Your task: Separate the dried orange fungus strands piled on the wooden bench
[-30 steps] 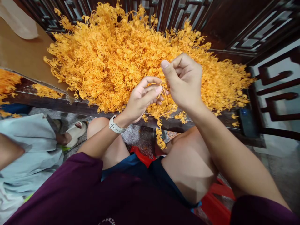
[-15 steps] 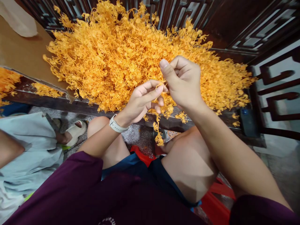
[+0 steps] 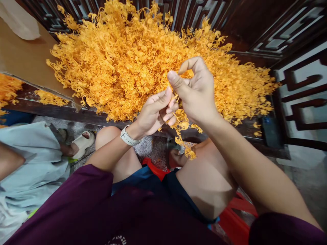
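Near the orange pile [image 3: 122, 68], the left hand [image 3: 158, 110] grasps 1 dangling strand [image 3: 182, 141]; whether the right hand [image 3: 196, 92] beside it grips too, I cannot tell.

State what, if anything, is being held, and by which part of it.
An orange strand, by its upper part; its lower end hangs down. The fingers hide the exact pinch point.

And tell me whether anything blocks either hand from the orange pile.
Nothing visible does. The pile lies beyond the left hand and right hand; a strand dangles below them, and the cardboard stands off left.
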Tool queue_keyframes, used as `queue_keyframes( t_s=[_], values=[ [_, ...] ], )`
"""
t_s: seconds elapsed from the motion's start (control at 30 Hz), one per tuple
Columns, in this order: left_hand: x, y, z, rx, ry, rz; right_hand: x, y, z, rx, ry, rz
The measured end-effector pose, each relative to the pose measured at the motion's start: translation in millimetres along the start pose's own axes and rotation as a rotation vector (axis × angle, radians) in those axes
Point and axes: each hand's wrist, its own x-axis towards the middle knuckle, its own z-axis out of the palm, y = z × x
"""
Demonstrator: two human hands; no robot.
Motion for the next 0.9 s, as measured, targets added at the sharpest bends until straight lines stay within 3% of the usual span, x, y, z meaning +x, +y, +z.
queue_keyframes(
  t_s=[0.23,0.43,0.63,0.9],
  values=[
    [-4.6,3.4,1.5,-0.039,-0.019,-0.032,-4.8,-5.3,5.4,0.071,0.037,-0.081],
    [-3.6,18.6,-6.4,0.009,0.036,0.022,0.3,-11.6,-6.1,0.275,-0.074,0.034],
    [1.7,22.0,-10.1,0.024,0.030,0.053,2.2,-15.6,-17.0,0.062,0.043,0.121],
    [5.1,17.1,-9.4,0.027,0.049,-0.002,12.6,-0.7,-29.9,-0.023,0.002,0.108]
  ],
)
